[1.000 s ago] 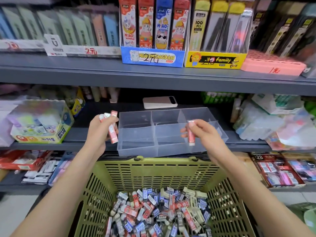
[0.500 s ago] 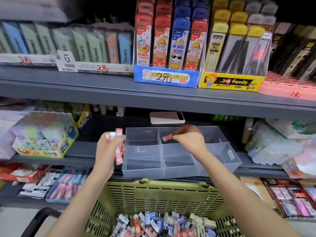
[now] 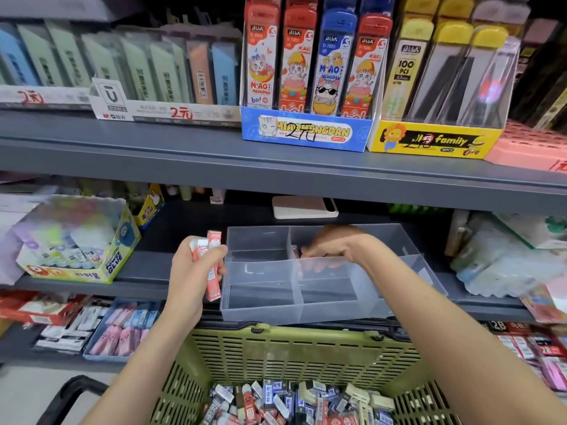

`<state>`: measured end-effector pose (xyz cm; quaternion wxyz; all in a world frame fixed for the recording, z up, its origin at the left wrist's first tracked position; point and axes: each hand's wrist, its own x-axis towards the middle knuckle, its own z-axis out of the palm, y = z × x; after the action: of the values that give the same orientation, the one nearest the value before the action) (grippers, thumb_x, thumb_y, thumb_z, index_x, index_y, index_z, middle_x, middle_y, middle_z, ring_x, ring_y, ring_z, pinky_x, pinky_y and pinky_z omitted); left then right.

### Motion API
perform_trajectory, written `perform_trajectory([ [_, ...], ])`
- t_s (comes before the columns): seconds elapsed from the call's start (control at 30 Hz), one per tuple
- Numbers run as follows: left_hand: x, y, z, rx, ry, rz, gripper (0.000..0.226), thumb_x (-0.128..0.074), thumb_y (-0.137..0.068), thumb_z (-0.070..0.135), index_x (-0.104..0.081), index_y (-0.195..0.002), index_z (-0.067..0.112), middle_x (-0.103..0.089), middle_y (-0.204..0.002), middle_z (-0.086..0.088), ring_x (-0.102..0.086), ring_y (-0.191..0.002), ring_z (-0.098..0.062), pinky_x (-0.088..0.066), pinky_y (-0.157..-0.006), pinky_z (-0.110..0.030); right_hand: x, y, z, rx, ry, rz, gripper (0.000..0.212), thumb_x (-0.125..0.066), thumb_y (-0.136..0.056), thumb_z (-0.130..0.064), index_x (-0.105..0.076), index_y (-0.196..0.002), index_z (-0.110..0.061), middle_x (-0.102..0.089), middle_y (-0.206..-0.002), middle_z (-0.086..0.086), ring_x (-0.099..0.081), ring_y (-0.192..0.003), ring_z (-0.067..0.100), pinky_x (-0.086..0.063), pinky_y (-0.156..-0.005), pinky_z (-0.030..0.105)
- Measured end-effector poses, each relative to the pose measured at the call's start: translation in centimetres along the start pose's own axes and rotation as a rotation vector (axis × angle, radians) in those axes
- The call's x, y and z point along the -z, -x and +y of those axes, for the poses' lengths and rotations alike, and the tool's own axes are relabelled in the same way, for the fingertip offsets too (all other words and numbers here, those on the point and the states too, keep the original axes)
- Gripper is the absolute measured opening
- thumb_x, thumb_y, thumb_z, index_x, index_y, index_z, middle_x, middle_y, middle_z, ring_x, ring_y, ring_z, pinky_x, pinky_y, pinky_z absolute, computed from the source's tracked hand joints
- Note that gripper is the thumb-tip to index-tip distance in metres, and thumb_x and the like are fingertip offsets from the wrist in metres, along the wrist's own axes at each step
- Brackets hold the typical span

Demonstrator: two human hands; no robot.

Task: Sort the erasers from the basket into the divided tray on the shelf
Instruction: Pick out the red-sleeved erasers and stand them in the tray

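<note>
- Shelf (image 3: 171,265): the divided tray is carried at its near edge, centre of view, with a phone-like slab lying behind it.
- Basket (image 3: 291,338): green, slotted, parked near and below the shelf. A loose eraser pile (image 3: 291,403) lies in its bottom in mixed sleeves (red, blue, cream), with no common heading.
- Divided tray (image 3: 260,311): clear plastic. The near-row cells look bare.
- Right hand (image 3: 334,243): reached down into the far row, just right of the left-hand divider, fingers curled downward. A reddish bit shows at the fingertips by the divider; whether an eraser is pinched or already let go cannot be told.
- Left hand (image 3: 193,271): held just left of the tray's left wall, fingers clenched round a small bunch of red erasers (image 3: 214,271).
- Red erasers: long axis close to upright, top ends pointing up and slightly far, lower end hanging beside the tray's near-left corner.
- Key relation: the held bunch lies left of and nearer than the right hand, with the tray wall between them. Judged next: a leftward reach by the right hand, with one stick pulled out along its long axis.
</note>
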<state>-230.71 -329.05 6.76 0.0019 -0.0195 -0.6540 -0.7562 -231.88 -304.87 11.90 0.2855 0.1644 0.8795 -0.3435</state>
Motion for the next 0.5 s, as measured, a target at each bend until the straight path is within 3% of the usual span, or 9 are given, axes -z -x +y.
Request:
perform_trajectory([
  [0.07, 0.0, 0.0, 0.0, -0.010, 0.002, -0.005, 0.018, -0.061, -0.088, 0.007, -0.053, -0.080, 0.021, -0.056, -0.059, 0.005, -0.054, -0.052, -0.008, -0.046, -0.049, -0.019, -0.4, -0.3, 0.1, -0.004, 0.026, 0.046, 0.018, -0.063, -0.088, -0.031, -0.068, -0.085, -0.014, -0.070, -0.096, 0.000, -0.065, -0.069, 0.007, -0.040, -0.048, 0.012],
  [0.13, 0.0, 0.1, -0.1, -0.020, -0.002, -0.007, 0.019, -0.061, -0.088, 0.007, -0.053, -0.079, 0.022, -0.056, -0.059, 0.005, -0.054, -0.052, -0.008, -0.046, -0.049, -0.018, -0.8, -0.5, 0.1, 0.002, 0.064, 0.077, 0.024, -0.064, -0.087, -0.033, -0.071, -0.090, -0.011, -0.071, -0.099, 0.003, -0.068, -0.081, 0.013, -0.051, -0.068, 0.016],
  [0.2, 0.0, 0.1, -0.1, -0.026, -0.007, -0.009, 0.020, -0.061, -0.088, 0.007, -0.054, -0.079, 0.023, -0.056, -0.059, 0.005, -0.054, -0.052, -0.008, -0.046, -0.049, -0.018, -1.2, -0.5, 0.0, 0.010, 0.115, 0.092, 0.030, -0.061, -0.089, -0.034, -0.071, -0.098, -0.007, -0.071, -0.104, 0.008, -0.068, -0.094, 0.019, -0.050, -0.086, 0.027],
  [0.3, 0.0, -0.2, 0.1, -0.036, -0.034, -0.001, 0.021, -0.061, -0.088, 0.007, -0.053, -0.078, 0.023, -0.056, -0.059, 0.005, -0.053, -0.051, -0.007, -0.045, -0.049, -0.019, -1.6, 0.1, 0.4, 0.030, 0.111, 0.101, 0.036, -0.053, -0.093, -0.037, -0.071, -0.101, -0.006, -0.071, -0.100, 0.008, -0.065, -0.089, 0.020, -0.046, -0.082, 0.027],
  [0.43, -0.1, -0.4, 0.3, -0.029, -0.054, 0.005, 0.019, -0.061, -0.087, 0.007, -0.053, -0.079, 0.022, -0.056, -0.057, 0.006, -0.053, -0.049, -0.006, -0.044, -0.047, -0.017, -2.1, 0.3, 1.1, 0.069, 0.109, 0.100, 0.041, -0.046, -0.096, -0.038, -0.072, -0.100, -0.007, -0.071, -0.104, 0.008, -0.066, -0.097, 0.023, -0.047, -0.096, 0.034],
  [0.5, -0.1, -0.3, 0.4, -0.017, -0.047, 0.006, 0.017, -0.062, -0.087, 0.008, -0.053, -0.079, 0.021, -0.056, -0.056, 0.005, -0.053, -0.049, -0.007, -0.045, -0.046, -0.017, -2.0, 0.2, 1.2, 0.075, 0.121, 0.111, 0.039, -0.045, -0.097, -0.037, -0.070, -0.101, -0.006, -0.070, -0.104, 0.009, -0.065, -0.098, 0.025, -0.047, -0.095, 0.034],
])
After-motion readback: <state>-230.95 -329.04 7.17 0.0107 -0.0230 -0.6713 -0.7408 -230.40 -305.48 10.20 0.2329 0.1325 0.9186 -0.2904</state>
